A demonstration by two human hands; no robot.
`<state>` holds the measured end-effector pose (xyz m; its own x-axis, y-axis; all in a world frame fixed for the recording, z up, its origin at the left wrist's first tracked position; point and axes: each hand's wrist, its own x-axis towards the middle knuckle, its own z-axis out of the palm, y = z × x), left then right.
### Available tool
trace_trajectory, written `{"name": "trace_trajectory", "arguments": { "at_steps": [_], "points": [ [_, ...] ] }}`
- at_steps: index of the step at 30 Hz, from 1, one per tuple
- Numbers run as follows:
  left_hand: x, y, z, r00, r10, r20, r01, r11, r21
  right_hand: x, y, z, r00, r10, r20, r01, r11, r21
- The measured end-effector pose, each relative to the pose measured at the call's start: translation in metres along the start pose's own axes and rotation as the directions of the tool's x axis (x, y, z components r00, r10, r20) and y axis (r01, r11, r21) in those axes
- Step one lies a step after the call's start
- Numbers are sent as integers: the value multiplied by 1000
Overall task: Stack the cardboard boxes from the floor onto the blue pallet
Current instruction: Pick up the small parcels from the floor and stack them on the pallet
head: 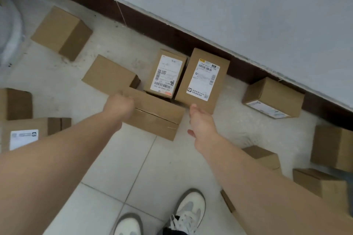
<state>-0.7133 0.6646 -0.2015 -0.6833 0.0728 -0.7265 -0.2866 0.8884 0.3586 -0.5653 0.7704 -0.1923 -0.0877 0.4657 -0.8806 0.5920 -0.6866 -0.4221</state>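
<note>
Flat box [156, 118] sits on the floor by the wall, pallet not in view. L hand [119, 104] curls fingers over its far edge. R hand [200, 122] is just beside the other end w/ fingers straight, prob for a 2-sided lift.

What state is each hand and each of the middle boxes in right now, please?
left hand, fingers curled over the long box's left end.
right hand, open, holding nothing, beside the long box's right end.
long box, lying flat, flaps closed.
left labelled box, closed, label facing up.
right labelled box, closed, label facing up.
side-label box, closed, label on its near side.
</note>
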Motion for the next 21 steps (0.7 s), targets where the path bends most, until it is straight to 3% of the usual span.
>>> {"name": "trace_trajectory", "arguments": {
  "at_steps": [6,12,17,21],
  "points": [
    [20,-3,12,1000,-10,-25,11,1000,29,22,7,11,992,103,69,-106,993,44],
    [-6,3,-3,998,-31,-46,34,998,45,-7,-1,-9,983,182,4,-181,976,121],
    [-63,39,-30,998,14,-59,-12,999,30,-63,-20,-40,974,130,-184,-109,987,122],
    [-114,80,-53,987,155,-45,-154,988,14,-113,-46,-76,943,68,-326,-11,985,175]
  ]
}}
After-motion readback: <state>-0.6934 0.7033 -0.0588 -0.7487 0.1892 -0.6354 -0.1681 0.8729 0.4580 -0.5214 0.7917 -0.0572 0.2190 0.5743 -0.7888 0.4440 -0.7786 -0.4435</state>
